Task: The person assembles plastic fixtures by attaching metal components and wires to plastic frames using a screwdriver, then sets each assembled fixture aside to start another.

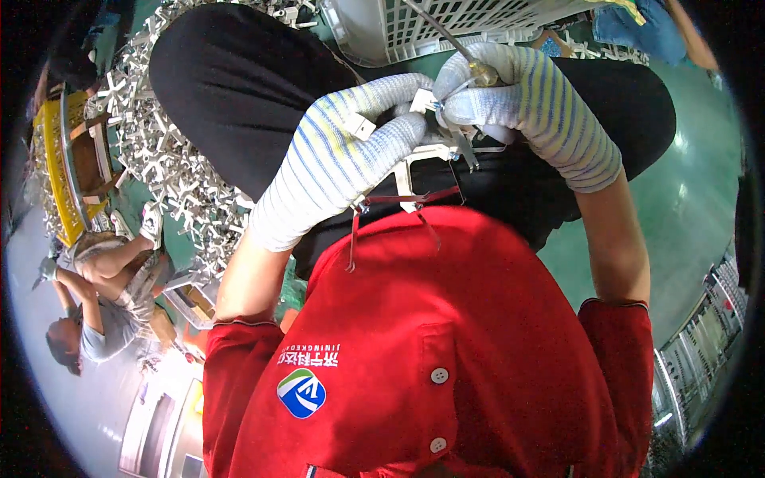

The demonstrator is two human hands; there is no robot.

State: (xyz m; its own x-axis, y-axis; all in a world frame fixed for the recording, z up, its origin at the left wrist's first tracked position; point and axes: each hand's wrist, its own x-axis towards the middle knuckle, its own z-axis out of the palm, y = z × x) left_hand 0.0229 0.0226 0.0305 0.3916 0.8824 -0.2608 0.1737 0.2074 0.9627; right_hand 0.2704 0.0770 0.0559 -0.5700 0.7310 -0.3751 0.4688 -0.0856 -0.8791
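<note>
Both hands wear white knit gloves with blue and yellow stripes and meet above my lap. My left hand (343, 155) pinches a small white plastic block (422, 100) between thumb and forefinger. A second white block (361, 127) rests against that glove. My right hand (534, 107) is closed around a screwdriver (483, 74) with a yellowish clear handle, its shaft pointing up and left. Its thumb and fingertip press together beside the first block; what lies between them is mostly hidden. Below the hands is a white bracket (404, 179) with thin metal strips (355, 235), partly covered by the gloves.
A large heap of white branched plastic parts (171, 151) spreads on the green floor at left. A pale slotted crate (382, 32) stands ahead. A yellow basket (54, 167) and a seated person (100, 319) are far left. Another person's blue clothing (637, 32) shows at upper right.
</note>
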